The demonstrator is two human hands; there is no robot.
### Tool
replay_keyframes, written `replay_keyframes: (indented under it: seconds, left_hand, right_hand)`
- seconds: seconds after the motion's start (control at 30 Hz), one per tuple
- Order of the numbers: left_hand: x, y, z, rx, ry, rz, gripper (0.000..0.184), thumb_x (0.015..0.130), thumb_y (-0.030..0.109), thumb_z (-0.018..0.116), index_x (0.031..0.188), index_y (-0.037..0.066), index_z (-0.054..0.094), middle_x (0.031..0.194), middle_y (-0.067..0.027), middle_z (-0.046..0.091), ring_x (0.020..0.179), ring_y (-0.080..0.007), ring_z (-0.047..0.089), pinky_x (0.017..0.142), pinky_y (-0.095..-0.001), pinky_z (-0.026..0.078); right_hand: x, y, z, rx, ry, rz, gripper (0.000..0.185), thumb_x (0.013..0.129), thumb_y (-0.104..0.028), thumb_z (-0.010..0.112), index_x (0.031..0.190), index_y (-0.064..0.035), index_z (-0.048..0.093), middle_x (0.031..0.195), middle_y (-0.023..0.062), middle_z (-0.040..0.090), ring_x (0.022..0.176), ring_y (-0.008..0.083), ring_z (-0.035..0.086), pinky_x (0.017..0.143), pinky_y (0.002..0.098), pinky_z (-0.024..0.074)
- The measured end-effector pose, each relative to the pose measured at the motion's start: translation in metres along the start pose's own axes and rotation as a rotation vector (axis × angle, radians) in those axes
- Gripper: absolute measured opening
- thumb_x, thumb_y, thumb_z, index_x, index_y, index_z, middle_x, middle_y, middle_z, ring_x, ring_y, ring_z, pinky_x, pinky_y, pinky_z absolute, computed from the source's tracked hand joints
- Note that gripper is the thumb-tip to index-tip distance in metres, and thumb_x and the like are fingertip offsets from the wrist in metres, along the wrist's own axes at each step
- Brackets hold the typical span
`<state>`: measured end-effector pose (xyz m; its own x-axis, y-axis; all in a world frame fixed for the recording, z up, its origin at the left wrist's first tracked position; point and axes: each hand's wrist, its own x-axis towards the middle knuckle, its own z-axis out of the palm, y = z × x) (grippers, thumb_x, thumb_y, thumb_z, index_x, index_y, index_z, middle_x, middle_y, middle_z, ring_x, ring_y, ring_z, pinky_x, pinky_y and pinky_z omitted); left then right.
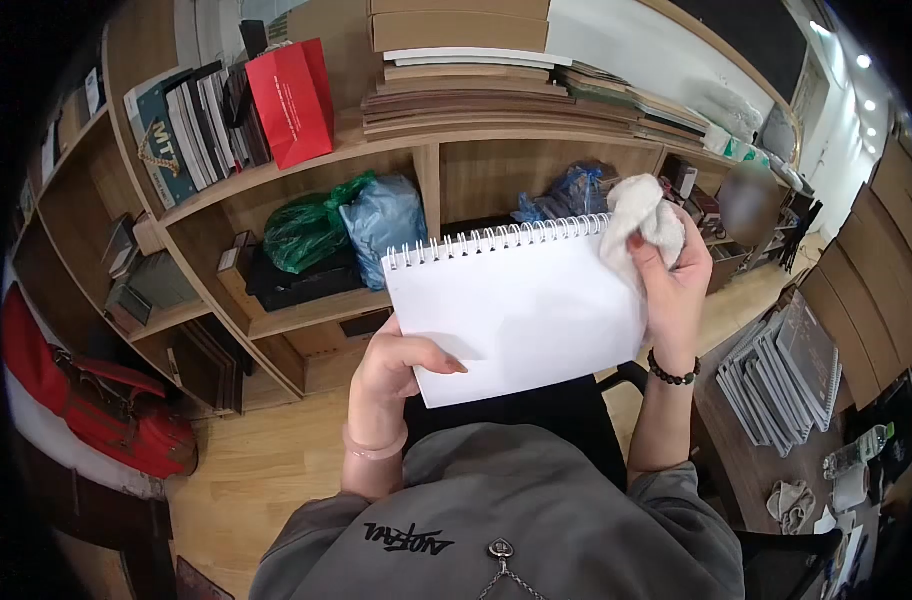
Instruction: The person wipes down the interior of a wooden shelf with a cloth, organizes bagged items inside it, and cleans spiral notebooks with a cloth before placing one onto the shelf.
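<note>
One notepad (521, 315), one white cloth (641, 225), two hands. Left hand (401, 362): thumb over pad's near corner, fingers behind. Right hand (676, 280): fingers closed on cloth at pad's spiral edge.

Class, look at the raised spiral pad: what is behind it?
Beyond the pad, wooden shelving and blue plastic bags show; whatever its white page covers cannot be seen.

"MT" stands on the teal book (175, 172); lettering on the grey shirt (476, 480) and red bag (294, 105) is unreadable.
</note>
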<state>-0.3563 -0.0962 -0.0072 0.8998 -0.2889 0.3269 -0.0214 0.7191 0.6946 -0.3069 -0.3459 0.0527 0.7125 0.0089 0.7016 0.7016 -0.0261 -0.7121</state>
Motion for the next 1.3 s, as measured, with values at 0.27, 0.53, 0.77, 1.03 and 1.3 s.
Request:
replay_keyframes:
  seconds: [0.27, 0.53, 0.77, 1.03, 1.3]
  left_hand:
    - [0.002, 0.006, 0.003, -0.131, 0.051, -0.004, 0.063, 0.049, -0.009, 0.045, 0.111, -0.01, 0.047, 0.094, -0.0195, 0.06, 0.079, -0.0253, 0.061, 0.066, -0.0271, 0.05]
    - [0.001, 0.004, -0.009, -0.188, -0.017, -0.064, 0.061, 0.051, -0.007, 0.042, 0.112, -0.011, 0.045, 0.096, -0.021, 0.059, 0.08, -0.0273, 0.061, 0.069, -0.029, 0.051]
    - [-0.005, 0.013, 0.007, -0.227, 0.079, -0.112, 0.06, 0.05, -0.009, 0.043, 0.11, -0.011, 0.046, 0.096, -0.0219, 0.057, 0.082, -0.0284, 0.06, 0.069, -0.0308, 0.052]
    - [0.006, 0.006, -0.008, -0.225, 0.073, -0.209, 0.058, 0.05, -0.009, 0.042, 0.108, -0.013, 0.046, 0.098, -0.0235, 0.058, 0.081, -0.03, 0.062, 0.068, -0.0323, 0.053]
    - [0.006, 0.005, -0.012, -0.256, 0.067, -0.209, 0.053, 0.056, -0.006, 0.044, 0.109, -0.014, 0.045, 0.098, -0.0237, 0.057, 0.084, -0.0299, 0.061, 0.07, -0.033, 0.053]
  right_hand:
    - [-0.007, -0.009, 0.006, 0.308, -0.018, 0.037, 0.039, 0.08, -0.006, 0.062, 0.115, 0.004, 0.049, 0.103, 0.0055, 0.058, 0.094, 0.0112, 0.054, 0.082, 0.0231, 0.042]
    - [-0.009, 0.02, 0.001, 0.164, 0.107, -0.008, 0.036, 0.082, -0.006, 0.059, 0.115, 0.0037, 0.049, 0.104, 0.0061, 0.058, 0.093, 0.0121, 0.055, 0.082, 0.0232, 0.0423]
    - [-0.014, 0.007, 0.003, 0.255, -0.01, 0.071, 0.029, 0.085, -0.008, 0.055, 0.111, 0.0048, 0.051, 0.101, 0.0065, 0.058, 0.091, 0.0104, 0.054, 0.08, 0.0225, 0.0424]
    - [-0.016, 0.036, -0.014, 0.29, 0.228, 0.208, 0.039, 0.088, -0.012, 0.051, 0.123, 0.0026, 0.041, 0.113, 0.0104, 0.054, 0.095, 0.0146, 0.055, 0.082, 0.0256, 0.0442]
    - [-0.026, 0.022, -0.014, 0.64, 0.096, 0.313, 0.039, 0.087, -0.014, 0.053, 0.122, 0.0007, 0.042, 0.113, 0.01, 0.053, 0.095, 0.0141, 0.055, 0.08, 0.0253, 0.0445]
